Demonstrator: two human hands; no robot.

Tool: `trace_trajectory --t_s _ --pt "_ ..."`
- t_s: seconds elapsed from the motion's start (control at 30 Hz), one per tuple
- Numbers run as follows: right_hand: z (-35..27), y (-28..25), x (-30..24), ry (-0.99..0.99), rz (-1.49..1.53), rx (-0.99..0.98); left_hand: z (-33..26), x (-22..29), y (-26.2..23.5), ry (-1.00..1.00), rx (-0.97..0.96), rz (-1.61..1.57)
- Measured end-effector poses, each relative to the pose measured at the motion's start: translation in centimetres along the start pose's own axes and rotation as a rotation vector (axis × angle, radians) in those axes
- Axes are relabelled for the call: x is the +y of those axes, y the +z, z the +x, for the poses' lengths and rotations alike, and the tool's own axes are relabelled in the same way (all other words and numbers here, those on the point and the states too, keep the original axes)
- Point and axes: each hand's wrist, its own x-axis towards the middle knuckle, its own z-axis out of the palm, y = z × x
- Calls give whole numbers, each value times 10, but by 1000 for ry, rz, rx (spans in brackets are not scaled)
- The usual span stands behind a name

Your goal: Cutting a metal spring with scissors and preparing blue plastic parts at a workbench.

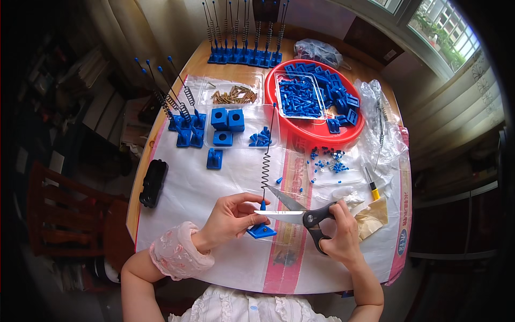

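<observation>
Scissors (304,217) spread in the right hand's grip (341,233), in front of the basin (316,135); the left hand's grip (230,217) pinches the spring stem (263,205), apparently to hold it upright.

Daylight's coming through the window (442,32) up on the right, greenery (449,48) outside, pale curtain (483,91) beside it. Reddish wooden chair (67,220) left of the table (196,66), kinda dim over there.

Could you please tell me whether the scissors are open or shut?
Open: the scissors in the right hand have their two blades spread apart.
</observation>
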Motion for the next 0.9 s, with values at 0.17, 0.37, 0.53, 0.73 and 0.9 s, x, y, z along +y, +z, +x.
trace_trajectory --t_s 0.17,0.37,0.53,0.73,0.9 --pt "0 0 0 6 16 -10 0 1 1 22 4 4" --pt "0 -1 0 13 19 -13 1 1 0 5 -21 -1" --pt "0 -1 -1 5 14 6 0 2 0 11 -26 13" --pt "0 -1 -1 5 34 -8 0 3 2 18 20 -3" --pt "0 -1 -2 18 39 -22 -1 -1 3 89 92 49"
